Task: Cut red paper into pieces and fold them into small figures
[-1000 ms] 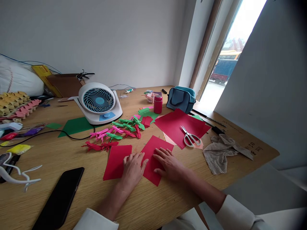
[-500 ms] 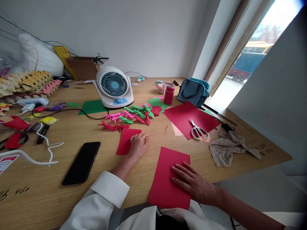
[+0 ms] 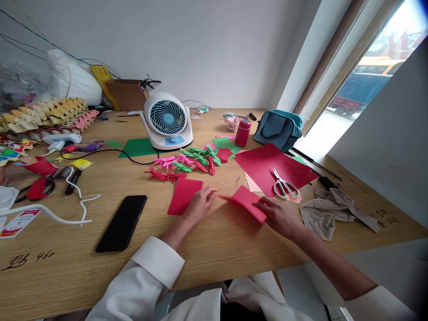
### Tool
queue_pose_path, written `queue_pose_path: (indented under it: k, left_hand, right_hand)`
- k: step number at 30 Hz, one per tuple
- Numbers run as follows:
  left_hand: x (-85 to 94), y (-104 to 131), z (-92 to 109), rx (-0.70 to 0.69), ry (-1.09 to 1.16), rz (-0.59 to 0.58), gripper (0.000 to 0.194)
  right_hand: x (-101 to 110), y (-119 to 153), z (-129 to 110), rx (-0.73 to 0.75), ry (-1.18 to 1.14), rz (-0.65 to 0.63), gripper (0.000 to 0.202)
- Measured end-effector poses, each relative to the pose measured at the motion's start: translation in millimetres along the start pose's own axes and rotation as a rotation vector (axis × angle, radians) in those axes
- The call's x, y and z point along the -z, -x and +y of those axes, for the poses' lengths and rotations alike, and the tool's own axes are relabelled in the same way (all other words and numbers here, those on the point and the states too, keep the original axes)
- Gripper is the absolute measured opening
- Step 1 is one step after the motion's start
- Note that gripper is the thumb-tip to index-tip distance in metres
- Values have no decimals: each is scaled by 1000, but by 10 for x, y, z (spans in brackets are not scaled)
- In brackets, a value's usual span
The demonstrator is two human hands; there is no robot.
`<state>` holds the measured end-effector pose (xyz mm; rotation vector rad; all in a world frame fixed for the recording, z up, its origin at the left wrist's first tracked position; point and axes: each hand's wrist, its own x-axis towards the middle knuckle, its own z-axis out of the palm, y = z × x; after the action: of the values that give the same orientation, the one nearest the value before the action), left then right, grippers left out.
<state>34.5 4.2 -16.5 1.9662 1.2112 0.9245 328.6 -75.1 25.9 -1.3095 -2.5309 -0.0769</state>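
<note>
My right hand (image 3: 281, 216) holds a sheet of red paper (image 3: 249, 203) by its right side, thumb and fingers closed on it. The sheet is tilted above the table and blurred by motion. My left hand (image 3: 199, 204) is to its left, fingertips pinched together; whatever may be between them is too small to make out. Beside that hand, a smaller piece of red paper (image 3: 182, 194) lies flat on the table, partly under the wrist side. Behind both hands lies a heap of pink, green and red paper cutouts (image 3: 190, 160).
White-handled scissors (image 3: 284, 185) rest on large red paper (image 3: 267, 165) at right, near a crumpled cloth (image 3: 323, 214). A black phone (image 3: 122, 223) lies at left. Farther back stand a fan (image 3: 169, 122), a red bottle (image 3: 243, 133) and a blue bag (image 3: 277, 129). Another person's hand shows at the far left edge.
My right hand, which lay flat on the red sheet near the table's front edge, has gripped and lifted it forward. My left hand has shifted slightly off the smaller red paper.
</note>
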Motion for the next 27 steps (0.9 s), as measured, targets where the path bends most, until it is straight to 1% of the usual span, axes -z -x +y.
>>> queue_pose_path:
  k: [1, 3, 5, 6, 8, 9, 10, 11, 13, 14, 16, 18, 20, 22, 24, 27]
  left_hand:
    - [-4, 4, 10, 46, 87, -31, 38]
    - [-4, 5, 24, 174, 310, -91, 51]
    - [16, -9, 27, 309, 580, -177, 66]
    - [34, -21, 27, 365, 717, -230, 74]
    - [81, -46, 25, 443, 960, -339, 88]
    - [105, -56, 26, 467, 1051, -369, 92]
    - [127, -63, 30, 481, 1114, -364, 93]
    - [146, -65, 37, 486, 1146, -331, 91]
    - [172, -56, 56, 487, 1131, -236, 81]
    - [178, -49, 65, 490, 1099, -208, 77]
    - [181, -35, 72, 477, 1044, -205, 79]
    - [178, -31, 59, 420, 1014, -223, 82]
    - [180, -36, 30, 343, 988, -214, 77]
    - [191, -42, 2, 297, 946, -201, 70]
    - [211, -39, -9, 298, 925, -207, 66]
    - [234, -20, 12, 355, 929, -252, 61]
  right_hand:
    - [18, -95, 31, -56, 27, 17, 33]
    - [60, -275, 43, -110, 72, 31, 35]
    - [94, -430, -2, -93, 109, 41, 37]
    - [101, -493, -36, -54, 124, 53, 38]
    - [84, -583, -105, 95, 135, 57, 39]
    - [59, -609, -135, 188, 126, 50, 39]
    - [24, -623, -159, 277, 104, 40, 39]
    - [-19, -626, -177, 349, 72, 33, 39]
    - [-114, -607, -200, 428, -9, 40, 40]
    - [-161, -589, -204, 442, -44, 47, 41]
    - [-243, -547, -197, 447, -91, 51, 43]
    - [-303, -507, -169, 415, -121, 57, 45]
    - [-344, -474, -125, 329, -161, 86, 44]
    - [-369, -450, -82, 231, -212, 134, 39]
    - [-379, -437, -59, 189, -274, 177, 33]
    - [-371, -438, -79, 222, -400, 221, 29]
